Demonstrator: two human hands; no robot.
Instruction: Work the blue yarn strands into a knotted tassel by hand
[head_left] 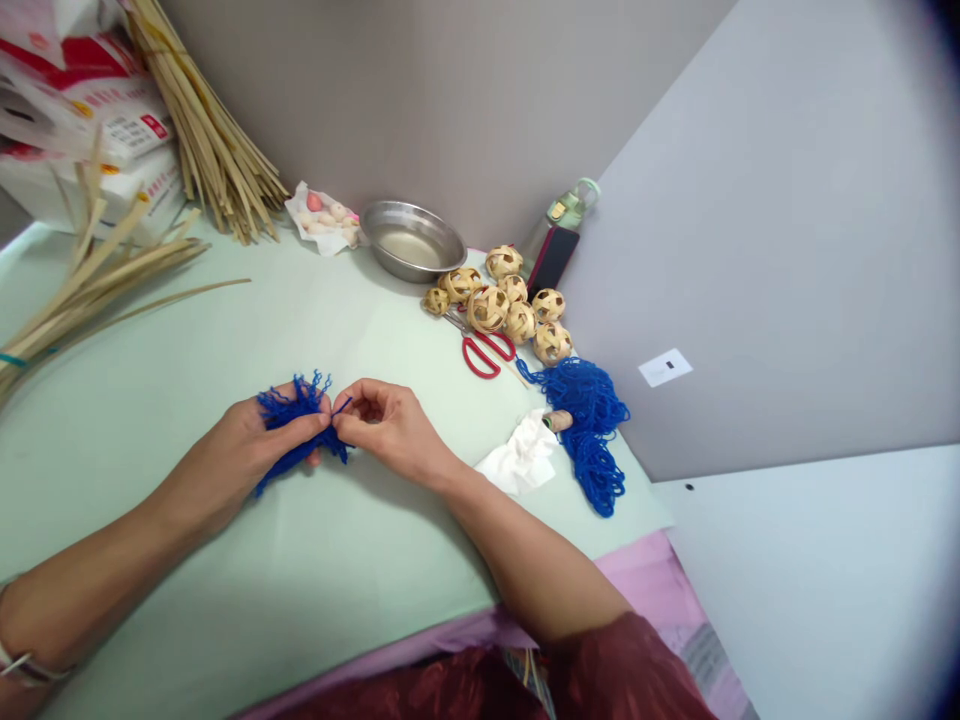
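A bundle of blue yarn with frayed, crinkled ends is gripped in my left hand, the thumb pressed across its top. My right hand meets it from the right, thumb and forefinger pinching a strand of the blue yarn at the bundle's edge. Both hands are just above the pale green tablecloth. A larger heap of blue yarn lies to the right, beside a spool of thread and a crumpled white tissue.
Red-handled scissors lie near several woven strip balls. Behind them are a metal bowl, a phone leaning on a bottle, and small items on paper. Bundled flat strips and white-and-red packages stand back left.
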